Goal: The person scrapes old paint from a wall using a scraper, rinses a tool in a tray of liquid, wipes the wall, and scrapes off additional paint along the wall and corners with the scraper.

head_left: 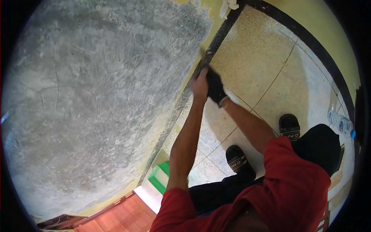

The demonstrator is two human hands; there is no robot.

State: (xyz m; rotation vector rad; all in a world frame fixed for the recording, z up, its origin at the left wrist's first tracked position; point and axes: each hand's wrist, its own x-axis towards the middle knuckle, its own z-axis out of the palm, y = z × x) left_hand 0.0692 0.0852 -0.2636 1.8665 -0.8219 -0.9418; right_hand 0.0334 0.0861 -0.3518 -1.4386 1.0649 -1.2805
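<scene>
My left hand (199, 86), bare, and my right hand (216, 87), in a black glove, are pressed together at the wall's lower edge. Both are closed on a narrow dark tool (203, 55), whose blurred end points away from me. Its exact shape is hard to make out. The tool lies against the dark baseboard strip (221, 34), close to the border of yellow paint (213, 23). Left of my hands spreads the grey, bare wall surface (96, 89), marked with several curved scratches or cracks.
Tiled floor (266, 73) lies right of the wall. Two black sandals (289, 125) (236, 159) are on my feet. A green-and-white box (160, 178) stands near the wall, beside reddish flooring (123, 216). A clear plastic bottle (341, 123) rests at the far right.
</scene>
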